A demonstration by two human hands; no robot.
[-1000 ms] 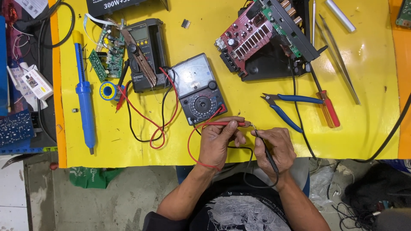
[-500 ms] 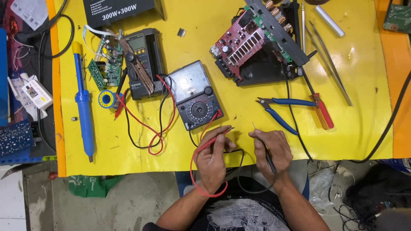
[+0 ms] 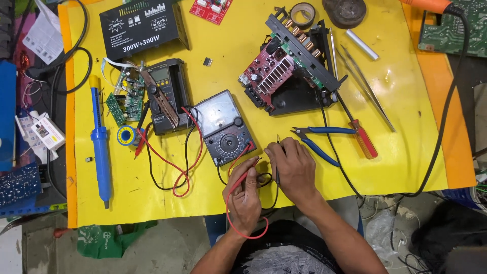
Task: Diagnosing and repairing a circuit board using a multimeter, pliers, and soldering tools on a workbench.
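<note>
both hands have come up off the near edge and further onto the yellow mat since a moment ago, closing on the analog multimeter. the left hand has its fingers curled around the red probe, tip aimed up toward the meter's lower corner; the right hand pinches the black probe upright between thumb and fingers. the two probe tips now sit near each other, just below the meter. the blue pliers lie just beside the right hand, and the red-handled screwdriver beyond them. open mat remains to the lower right; red leads loop on the left.
</note>
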